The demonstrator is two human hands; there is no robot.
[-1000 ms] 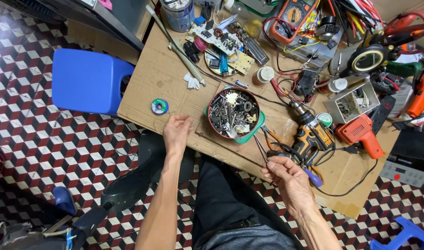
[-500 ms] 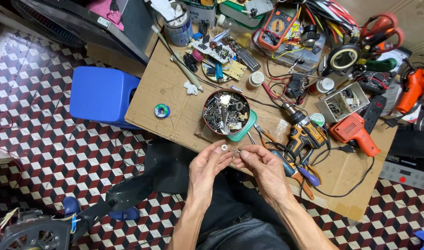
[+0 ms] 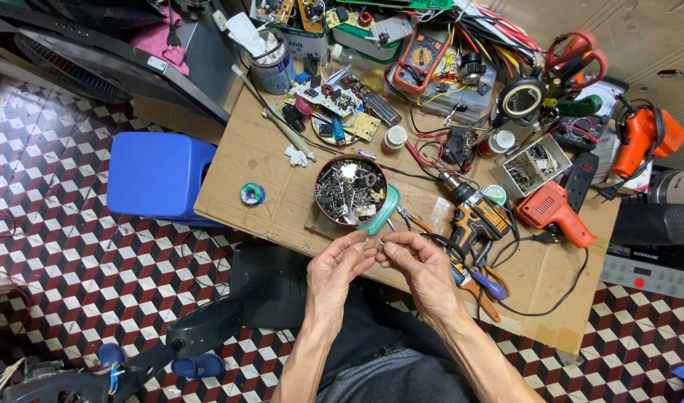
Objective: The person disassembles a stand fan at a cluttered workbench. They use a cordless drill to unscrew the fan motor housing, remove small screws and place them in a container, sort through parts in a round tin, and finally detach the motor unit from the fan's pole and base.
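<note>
Left hand (image 3: 340,270): fingertips pinching a tiny part, too small to identify, just off the desk's near edge.
Right hand (image 3: 419,266): pinching the same part.
Tin (image 3: 350,189): just beyond.
Technique: probably keep it over the desk.

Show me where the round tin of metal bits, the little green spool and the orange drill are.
Round tin of metal bits (image 3: 349,189), head view, on the heap of parts inside.
Green spool (image 3: 252,195), head view, on its flat top face.
Orange drill (image 3: 552,212), head view, on its body.
</note>
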